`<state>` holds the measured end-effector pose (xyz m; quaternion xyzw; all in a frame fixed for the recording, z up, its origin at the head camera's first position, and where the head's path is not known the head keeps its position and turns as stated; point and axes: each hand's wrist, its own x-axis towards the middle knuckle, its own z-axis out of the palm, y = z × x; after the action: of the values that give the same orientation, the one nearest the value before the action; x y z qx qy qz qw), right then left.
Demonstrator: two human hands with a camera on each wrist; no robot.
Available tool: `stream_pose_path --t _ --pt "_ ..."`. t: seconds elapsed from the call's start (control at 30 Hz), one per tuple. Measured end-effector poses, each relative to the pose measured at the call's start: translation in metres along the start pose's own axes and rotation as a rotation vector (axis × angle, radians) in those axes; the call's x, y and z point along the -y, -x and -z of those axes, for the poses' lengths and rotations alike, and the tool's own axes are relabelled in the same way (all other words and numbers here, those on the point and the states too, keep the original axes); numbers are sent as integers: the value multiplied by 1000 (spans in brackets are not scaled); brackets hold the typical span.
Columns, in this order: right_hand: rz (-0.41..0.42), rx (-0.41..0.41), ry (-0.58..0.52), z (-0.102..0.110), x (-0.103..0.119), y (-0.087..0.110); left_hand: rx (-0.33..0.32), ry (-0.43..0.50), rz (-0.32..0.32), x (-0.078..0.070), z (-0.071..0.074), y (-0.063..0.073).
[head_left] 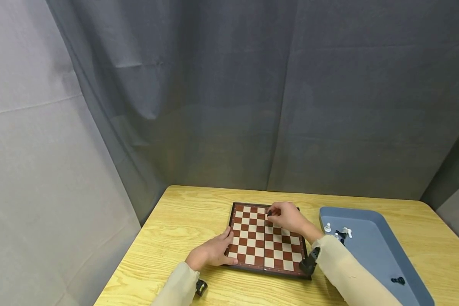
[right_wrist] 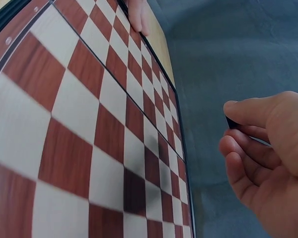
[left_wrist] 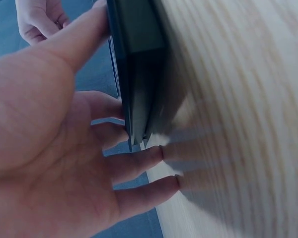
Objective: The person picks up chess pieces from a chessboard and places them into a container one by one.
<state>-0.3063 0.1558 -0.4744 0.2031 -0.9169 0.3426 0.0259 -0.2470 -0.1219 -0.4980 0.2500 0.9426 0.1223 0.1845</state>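
Observation:
A red-brown and cream chessboard point(head_left: 250, 240) with a dark frame lies flat on the wooden table, a seam running across its middle. My left hand point(head_left: 213, 250) rests at the board's near left corner. Its thumb touches the frame, while in the left wrist view two fingers meet the side and two reach the tabletop. Over the far side of the board, my right hand point(head_left: 287, 217) pinches a small black chess piece point(head_left: 269, 213) between thumb and index finger. Most of that piece is hidden; only a dark bit point(right_wrist: 232, 123) shows in the right wrist view.
To the right of the board is a blue-grey tray point(head_left: 371, 250). White chess pieces point(head_left: 327, 227) and black ones sit in its far left part. One black piece point(head_left: 398, 280) lies on its side near the tray's right. Grey curtains point(head_left: 229, 106) hang behind the table.

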Motion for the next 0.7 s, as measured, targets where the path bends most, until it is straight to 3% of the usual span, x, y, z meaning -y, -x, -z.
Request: stream_pose_path --t 0.4,0.7 --pt "7 5 -9 36 -11 22 -10 3 2 -1 1 3" --pt "-7 -25 46 56 -23 37 -7 10 4 1 3 4"
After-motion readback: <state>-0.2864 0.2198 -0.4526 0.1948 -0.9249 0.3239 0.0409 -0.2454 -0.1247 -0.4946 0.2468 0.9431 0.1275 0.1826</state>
